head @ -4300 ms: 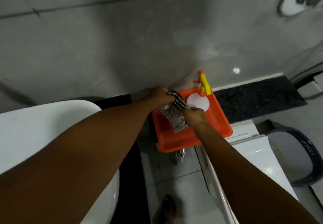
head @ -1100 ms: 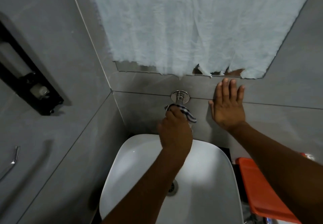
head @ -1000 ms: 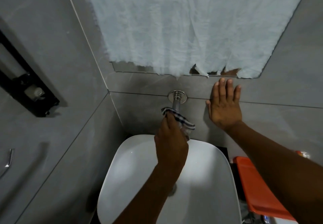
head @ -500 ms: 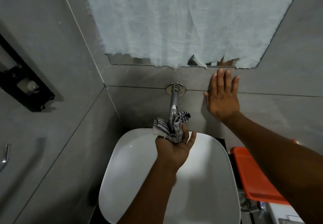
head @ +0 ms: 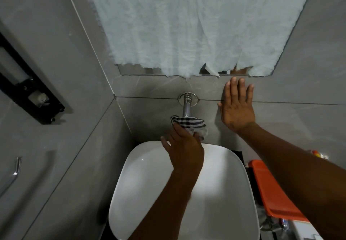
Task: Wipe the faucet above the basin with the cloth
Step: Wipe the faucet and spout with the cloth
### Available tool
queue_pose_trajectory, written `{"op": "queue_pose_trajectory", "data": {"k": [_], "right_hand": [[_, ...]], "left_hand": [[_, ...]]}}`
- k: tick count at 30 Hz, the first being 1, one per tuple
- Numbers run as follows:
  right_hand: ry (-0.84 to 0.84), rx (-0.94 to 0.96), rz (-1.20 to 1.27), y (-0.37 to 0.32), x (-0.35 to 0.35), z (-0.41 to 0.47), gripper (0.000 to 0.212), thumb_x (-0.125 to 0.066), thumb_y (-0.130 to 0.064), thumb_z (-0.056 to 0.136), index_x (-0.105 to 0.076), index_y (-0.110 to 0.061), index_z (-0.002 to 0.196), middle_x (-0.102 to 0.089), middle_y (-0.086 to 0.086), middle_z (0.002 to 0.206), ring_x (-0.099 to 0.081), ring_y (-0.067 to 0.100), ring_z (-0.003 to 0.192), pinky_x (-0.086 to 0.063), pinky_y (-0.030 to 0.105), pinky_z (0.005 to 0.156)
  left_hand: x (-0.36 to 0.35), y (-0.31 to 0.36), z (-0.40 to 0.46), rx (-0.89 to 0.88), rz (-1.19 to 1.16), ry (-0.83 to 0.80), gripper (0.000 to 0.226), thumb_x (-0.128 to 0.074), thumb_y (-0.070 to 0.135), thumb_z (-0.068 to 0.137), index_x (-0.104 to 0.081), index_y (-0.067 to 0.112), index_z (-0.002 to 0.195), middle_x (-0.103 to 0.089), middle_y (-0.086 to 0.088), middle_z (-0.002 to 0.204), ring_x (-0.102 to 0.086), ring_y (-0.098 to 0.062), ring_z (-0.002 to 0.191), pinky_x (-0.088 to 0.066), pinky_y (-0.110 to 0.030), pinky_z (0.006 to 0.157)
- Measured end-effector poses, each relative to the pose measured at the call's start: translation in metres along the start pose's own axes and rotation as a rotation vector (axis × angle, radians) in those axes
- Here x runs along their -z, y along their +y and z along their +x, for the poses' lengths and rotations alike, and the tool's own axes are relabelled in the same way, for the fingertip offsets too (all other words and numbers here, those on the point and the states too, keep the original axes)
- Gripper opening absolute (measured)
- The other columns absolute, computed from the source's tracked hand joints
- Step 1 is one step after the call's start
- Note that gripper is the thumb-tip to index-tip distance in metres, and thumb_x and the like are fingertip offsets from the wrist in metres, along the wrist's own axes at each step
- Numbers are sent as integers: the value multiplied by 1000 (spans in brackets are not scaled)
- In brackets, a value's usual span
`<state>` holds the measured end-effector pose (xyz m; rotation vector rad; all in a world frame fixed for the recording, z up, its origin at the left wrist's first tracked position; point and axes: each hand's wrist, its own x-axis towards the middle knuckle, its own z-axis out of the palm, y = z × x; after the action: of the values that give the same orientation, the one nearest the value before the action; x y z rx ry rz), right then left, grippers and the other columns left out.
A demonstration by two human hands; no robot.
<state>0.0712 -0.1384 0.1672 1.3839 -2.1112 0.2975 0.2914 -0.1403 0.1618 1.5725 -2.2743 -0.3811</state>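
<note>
A chrome faucet (head: 186,106) sticks out of the grey tiled wall above a white basin (head: 142,183). My left hand (head: 184,149) is shut on a striped black-and-white cloth (head: 189,124), which is wrapped over the faucet's spout and hides its outer end. Only the round wall flange and the first stretch of pipe show. My right hand (head: 236,108) lies flat against the wall tile to the right of the faucet, fingers spread, holding nothing.
A mirror covered by a white torn sheet (head: 196,24) hangs above the faucet. An orange tray (head: 271,193) sits right of the basin. A black holder (head: 31,93) and a chrome bar (head: 13,174) are fixed to the left wall.
My left hand turned palm-down and slid the cloth back up the spout toward the wall, after being at the spout's tip half a second ago. My right hand stayed on the wall.
</note>
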Motion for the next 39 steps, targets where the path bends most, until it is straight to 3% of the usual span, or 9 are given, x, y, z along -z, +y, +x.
{"op": "queue_pose_trajectory", "data": {"k": [5,9,14,20,24,28,30,35,39], "right_hand": [[-9,9,-12,2,-1,0,73,-42,-33,100,-6,2,154,-7,25,163,-2,44,150,3,62,118],[-6,11,-3,2,-3,0,73,-41,-34,100,-7,2,154,-8,26,163,-5,46,150,0,64,118],[23,30,-29,5,-7,0,75,-39,-36,101,-2,1,154,-7,25,163,-3,45,149,8,58,119],[24,34,-35,7,-9,2,76,-43,-36,99,-6,2,154,-12,26,162,-6,45,148,16,57,117],[18,51,-71,9,-12,2,77,-37,-39,100,3,0,154,-6,25,162,7,39,150,17,56,117],[-50,15,-65,4,-6,0,76,-36,-37,101,5,0,153,-3,24,163,9,38,150,15,57,117],[-79,0,-61,1,-2,0,74,-37,-34,101,1,1,154,-4,25,163,7,40,150,10,59,118],[-177,-95,-55,-17,18,-3,80,-44,-18,90,0,3,153,1,26,163,4,46,150,-7,67,118],[-236,-157,156,-40,39,-16,81,-53,-27,84,-16,-5,152,-12,23,162,-14,44,148,-18,59,119]], "left_hand": [[13,12,16,-92,232,27,85,-59,43,89,-21,-7,146,-51,-24,139,-52,-36,126,-12,-59,120],[31,37,62,-79,234,-61,71,-62,36,86,-37,-6,137,-56,-23,130,-56,-36,116,-37,-54,106],[50,57,131,185,-669,-575,14,-61,19,89,-65,6,85,-72,-9,73,-70,-26,62,-58,-38,54],[35,6,154,445,-1243,-977,38,-54,37,91,-74,8,79,-76,-12,76,-71,-28,72,-54,-48,78],[35,32,137,215,-1023,-725,9,-62,11,91,-67,5,87,-65,-17,74,-66,-24,56,-59,-40,55],[31,34,99,-43,-101,-286,70,-74,24,78,-39,-1,133,-58,-18,119,-64,-34,101,-55,-48,87],[29,21,77,-99,-73,-179,75,-74,28,78,-33,7,136,-54,-15,124,-63,-30,104,-54,-40,84],[3,-40,18,29,-966,-356,34,-59,24,94,-49,20,126,-65,-1,112,-65,-8,89,-55,-16,66],[-19,-52,-15,407,-1707,-791,31,-46,28,87,-72,11,87,-68,-13,85,-65,-23,78,-53,-36,71]]}}
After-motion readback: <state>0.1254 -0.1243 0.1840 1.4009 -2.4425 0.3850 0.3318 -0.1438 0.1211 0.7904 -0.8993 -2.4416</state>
